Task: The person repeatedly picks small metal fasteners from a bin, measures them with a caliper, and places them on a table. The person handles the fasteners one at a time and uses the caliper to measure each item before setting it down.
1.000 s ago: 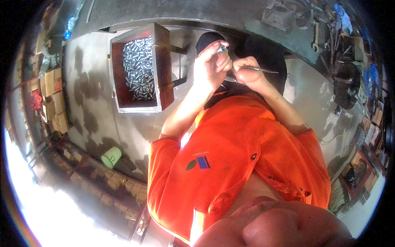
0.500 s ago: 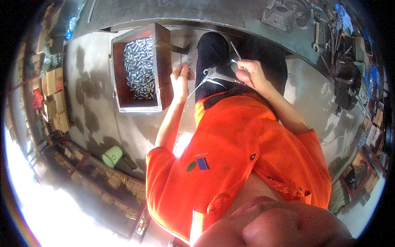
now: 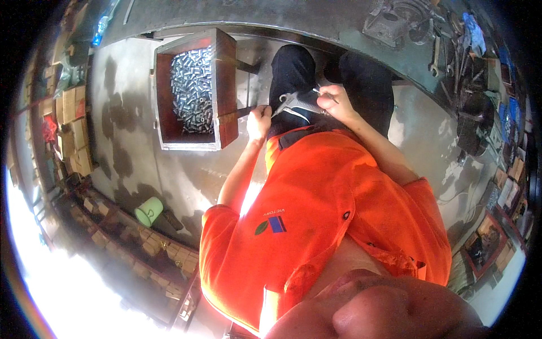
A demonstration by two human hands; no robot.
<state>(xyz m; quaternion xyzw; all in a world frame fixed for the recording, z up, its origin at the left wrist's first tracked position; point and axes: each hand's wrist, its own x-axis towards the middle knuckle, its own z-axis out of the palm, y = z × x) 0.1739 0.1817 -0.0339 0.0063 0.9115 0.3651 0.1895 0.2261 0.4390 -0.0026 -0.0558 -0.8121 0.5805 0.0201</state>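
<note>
An air blow gun [image 3: 299, 103] with a grey body and thin nozzle lies across my dark-trousered lap. My left hand [image 3: 259, 122] is closed at the far end of the nozzle, just right of the wooden box; what its fingers hold is hidden. Beside the gun's handle, my right hand [image 3: 335, 101] is closed in a pinch, a small shiny metal piece [image 3: 316, 90] poking out from its fingertips. The red-brown wooden box [image 3: 227, 93] contains many short silvery metal sleeves [image 3: 192, 85].
A dark metal workbench [image 3: 271, 21] runs along the far side, with wrenches [image 3: 435, 57] and a blue cloth [image 3: 473, 31] at its right. A light green bucket [image 3: 149, 212] lies tipped on the stained floor. Shelves with cardboard boxes [image 3: 73, 107] line the left.
My left hand has moved down and right, onto the nozzle's end. My right hand has shifted slightly left and down; the slim rod jutting above it no longer shows clearly.
</note>
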